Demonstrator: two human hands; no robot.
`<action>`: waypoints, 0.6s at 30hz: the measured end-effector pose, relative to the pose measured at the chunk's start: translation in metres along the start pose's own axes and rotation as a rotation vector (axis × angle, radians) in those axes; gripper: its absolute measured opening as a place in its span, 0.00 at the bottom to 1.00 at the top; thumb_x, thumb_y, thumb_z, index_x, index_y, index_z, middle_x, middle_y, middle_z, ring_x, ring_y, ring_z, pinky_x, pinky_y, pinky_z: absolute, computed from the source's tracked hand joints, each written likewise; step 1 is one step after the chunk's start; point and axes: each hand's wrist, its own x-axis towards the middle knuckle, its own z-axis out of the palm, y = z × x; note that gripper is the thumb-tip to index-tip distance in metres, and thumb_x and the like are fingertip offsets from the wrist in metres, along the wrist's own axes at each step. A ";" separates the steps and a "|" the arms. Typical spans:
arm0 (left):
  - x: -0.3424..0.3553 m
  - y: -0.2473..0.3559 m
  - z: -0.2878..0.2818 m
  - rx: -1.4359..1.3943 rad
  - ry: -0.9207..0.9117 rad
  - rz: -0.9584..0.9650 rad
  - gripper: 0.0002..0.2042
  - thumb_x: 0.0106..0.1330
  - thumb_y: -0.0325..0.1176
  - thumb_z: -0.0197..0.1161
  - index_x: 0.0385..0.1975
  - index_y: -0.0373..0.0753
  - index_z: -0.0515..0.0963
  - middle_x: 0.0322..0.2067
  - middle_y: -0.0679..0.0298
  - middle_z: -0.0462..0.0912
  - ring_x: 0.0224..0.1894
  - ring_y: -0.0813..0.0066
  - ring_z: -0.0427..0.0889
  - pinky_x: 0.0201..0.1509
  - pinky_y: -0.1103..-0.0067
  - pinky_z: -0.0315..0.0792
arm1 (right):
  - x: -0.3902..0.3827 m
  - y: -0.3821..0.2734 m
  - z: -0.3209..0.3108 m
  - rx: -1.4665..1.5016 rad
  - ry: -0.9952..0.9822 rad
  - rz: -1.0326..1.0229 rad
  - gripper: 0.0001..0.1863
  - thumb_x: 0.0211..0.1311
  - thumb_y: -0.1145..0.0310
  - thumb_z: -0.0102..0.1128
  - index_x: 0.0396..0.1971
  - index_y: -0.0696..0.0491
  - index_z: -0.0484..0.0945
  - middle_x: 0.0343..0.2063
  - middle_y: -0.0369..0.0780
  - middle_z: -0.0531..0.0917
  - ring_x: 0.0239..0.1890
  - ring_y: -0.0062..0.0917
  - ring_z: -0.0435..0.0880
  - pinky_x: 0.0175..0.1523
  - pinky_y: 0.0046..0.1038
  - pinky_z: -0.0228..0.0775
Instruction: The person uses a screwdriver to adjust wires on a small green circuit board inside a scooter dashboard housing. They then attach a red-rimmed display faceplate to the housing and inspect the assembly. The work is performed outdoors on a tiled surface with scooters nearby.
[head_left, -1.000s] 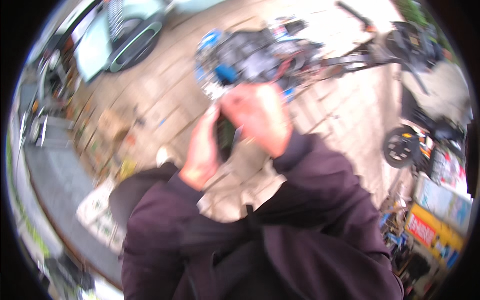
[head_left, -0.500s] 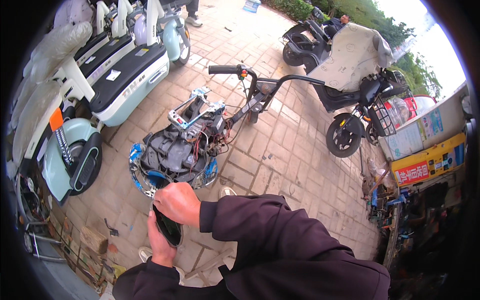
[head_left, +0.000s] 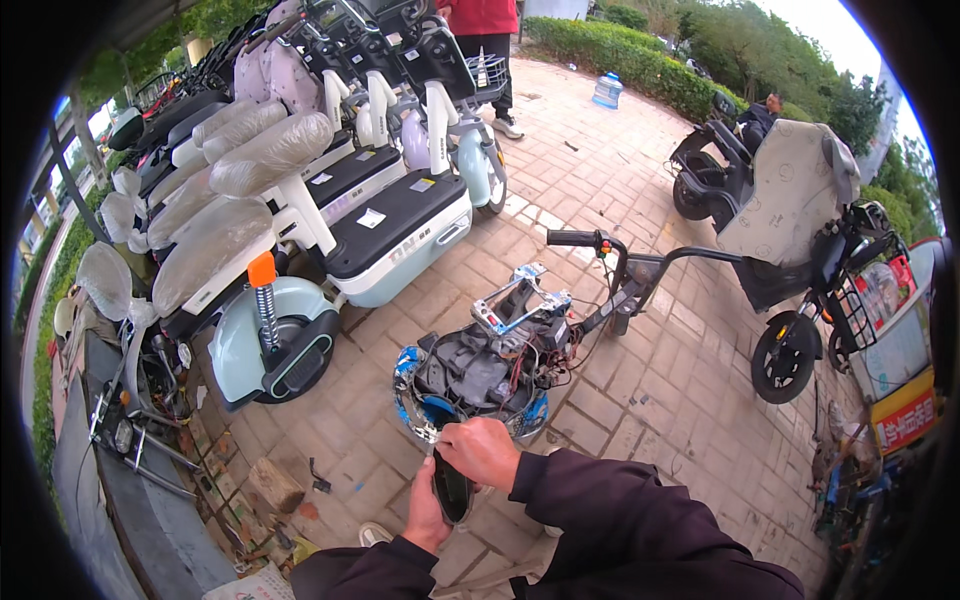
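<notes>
My left hand (head_left: 428,512) is closed around a dark, elongated oval part (head_left: 455,492) with a thin, lighter, shiny rim. My right hand (head_left: 483,452) is a fist over the part's upper end; its fingertips, and whatever they pinch, are hidden. Just beyond my hands stands a partly stripped electric scooter (head_left: 475,375). Its blue-and-white patterned shell is open, with grey plastic and loose wires exposed. A metal frame (head_left: 520,300) sits on top. The black handlebar (head_left: 575,239) reaches away to the right.
Pale blue and white scooters (head_left: 400,235) with plastic-wrapped seats line the left. A black scooter with a beige cover (head_left: 795,195) stands at right. A person in red (head_left: 485,20) stands behind. A wood block (head_left: 276,485) lies on the brick paving near a metal ledge (head_left: 130,500).
The view has swung left and upward, so the scene sits farther right and more parked scooters show. Both hands stay on the dark oval part in nearly the same pose.
</notes>
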 end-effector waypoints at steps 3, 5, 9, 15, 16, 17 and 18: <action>-0.002 0.004 0.004 -0.031 -0.017 -0.022 0.29 0.79 0.56 0.39 0.59 0.37 0.74 0.49 0.54 0.84 0.47 0.56 0.86 0.52 0.60 0.81 | 0.006 0.001 -0.010 0.194 0.003 -0.004 0.13 0.62 0.64 0.65 0.25 0.59 0.84 0.18 0.48 0.83 0.21 0.41 0.86 0.30 0.40 0.78; -0.003 0.008 0.007 -0.068 -0.026 -0.045 0.31 0.79 0.58 0.38 0.60 0.35 0.73 0.50 0.52 0.84 0.48 0.54 0.86 0.54 0.60 0.80 | 0.010 0.004 -0.021 0.491 -0.103 0.222 0.14 0.64 0.64 0.67 0.26 0.60 0.83 0.17 0.44 0.83 0.18 0.33 0.84 0.26 0.35 0.76; -0.002 0.021 0.007 -0.066 -0.059 -0.047 0.34 0.77 0.60 0.39 0.63 0.33 0.72 0.52 0.49 0.84 0.50 0.51 0.85 0.56 0.59 0.79 | 0.019 0.008 -0.041 0.953 -0.179 0.476 0.15 0.68 0.64 0.68 0.26 0.60 0.82 0.17 0.36 0.81 0.14 0.17 0.77 0.19 0.24 0.68; -0.003 0.026 0.009 -0.055 -0.009 -0.012 0.34 0.76 0.61 0.38 0.62 0.36 0.73 0.50 0.50 0.83 0.47 0.48 0.85 0.53 0.58 0.80 | 0.020 0.011 -0.043 1.349 -0.236 0.476 0.06 0.61 0.74 0.70 0.32 0.58 0.82 0.24 0.33 0.81 0.23 0.15 0.79 0.27 0.21 0.72; -0.001 0.026 0.009 -0.047 -0.022 -0.005 0.33 0.76 0.60 0.39 0.62 0.38 0.73 0.50 0.52 0.83 0.47 0.48 0.85 0.51 0.57 0.80 | 0.018 0.012 -0.042 1.339 -0.220 0.423 0.05 0.60 0.75 0.70 0.32 0.58 0.82 0.24 0.34 0.81 0.23 0.15 0.79 0.27 0.21 0.73; 0.001 0.027 0.009 -0.006 -0.003 0.014 0.33 0.75 0.61 0.40 0.62 0.38 0.73 0.50 0.52 0.83 0.46 0.48 0.85 0.50 0.57 0.80 | 0.017 0.013 -0.042 1.316 -0.206 0.392 0.05 0.60 0.76 0.70 0.32 0.58 0.82 0.24 0.34 0.81 0.23 0.16 0.79 0.28 0.21 0.73; 0.003 0.026 0.009 0.026 -0.023 0.028 0.33 0.75 0.61 0.40 0.62 0.38 0.72 0.50 0.52 0.83 0.46 0.48 0.85 0.50 0.58 0.80 | 0.017 0.016 -0.043 1.262 -0.248 0.375 0.08 0.60 0.75 0.70 0.38 0.59 0.83 0.30 0.35 0.84 0.28 0.16 0.81 0.33 0.21 0.75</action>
